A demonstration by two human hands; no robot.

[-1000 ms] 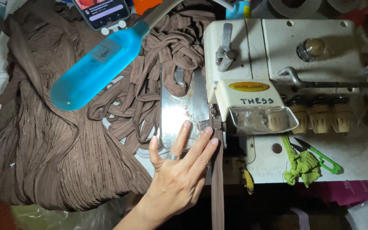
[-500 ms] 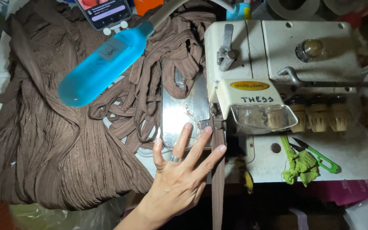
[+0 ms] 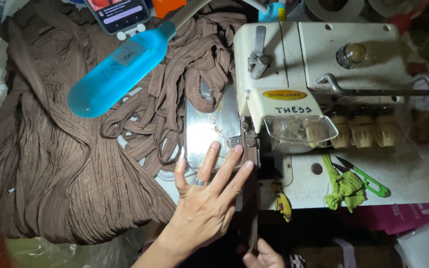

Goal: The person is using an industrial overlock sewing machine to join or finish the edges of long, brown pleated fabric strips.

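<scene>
While the brown strip [image 3: 252, 198] runs from under the presser area of the cream overlock sewing machine [image 3: 319, 64] down past the front edge of the worktop [image 3: 413, 178], the left hand [image 3: 209, 198] lies flat and open, fingers spread. Its fingertips [image 3: 215, 146] rest on the shiny metal plate [image 3: 207, 130] just beside the strip, holding nothing. The right hand [image 3: 263, 258] shows only partly at the bottom edge, just below the hanging strip; whether it pinches the strip cannot be told.

Step in hand, as judged: feeding the strip through the stitching point, with the left hand steadying and guiding the work at the plate.

A tangle of brown strips [image 3: 170, 99] lies behind the plate, and a large pile of pleated brown fabric [image 3: 50, 173] fills the left of the worktop. A blue lamp head [image 3: 117, 69] hangs over the pile. Green thread snips [image 3: 366, 179] and a wad of green thread [image 3: 343, 188] lie right of the needle area.

Next move, as judged: keep the strip edge aligned with the presser foot, keep the fingertips clear of the needle and knife, and hold even tension from below.
</scene>
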